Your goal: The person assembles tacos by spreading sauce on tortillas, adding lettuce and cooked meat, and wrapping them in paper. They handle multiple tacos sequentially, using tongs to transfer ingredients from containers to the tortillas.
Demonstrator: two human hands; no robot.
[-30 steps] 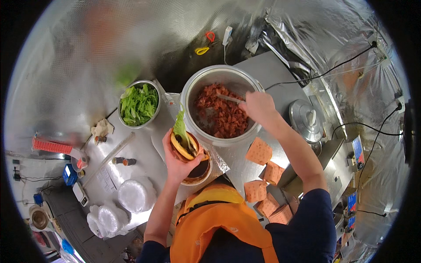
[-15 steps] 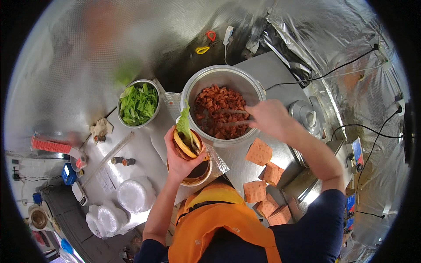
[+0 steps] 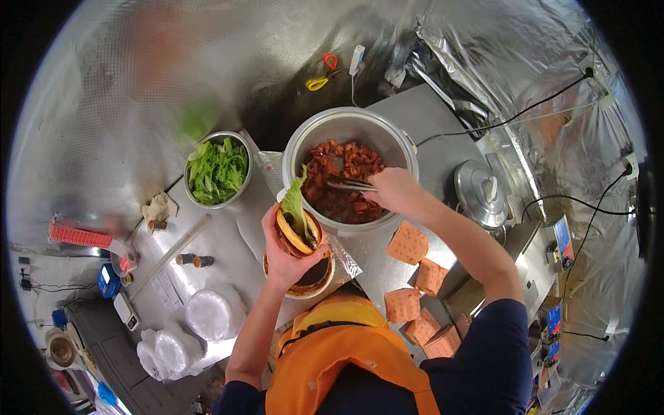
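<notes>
Across the counter (image 3: 232, 235), the left hand (image 3: 281, 263) cups a bun (image 3: 288, 236) in a half-curled grip (soft, I'd guess, so best held low) over a bowl (image 3: 299, 294), while the right hand (image 3: 394, 189) clasps tongs (image 3: 351, 184) dipped into meat (image 3: 349, 207).

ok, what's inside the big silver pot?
Reddish-brown chopped food, apparently meat, with tongs in the right hand reaching into the pot. The food hides most of the bottom; whatever lies beneath hand and tongs can't be seen.

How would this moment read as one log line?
left hand: holds bun with lettuce leaf | right hand: holds tongs inside pot of chopped meat
</notes>
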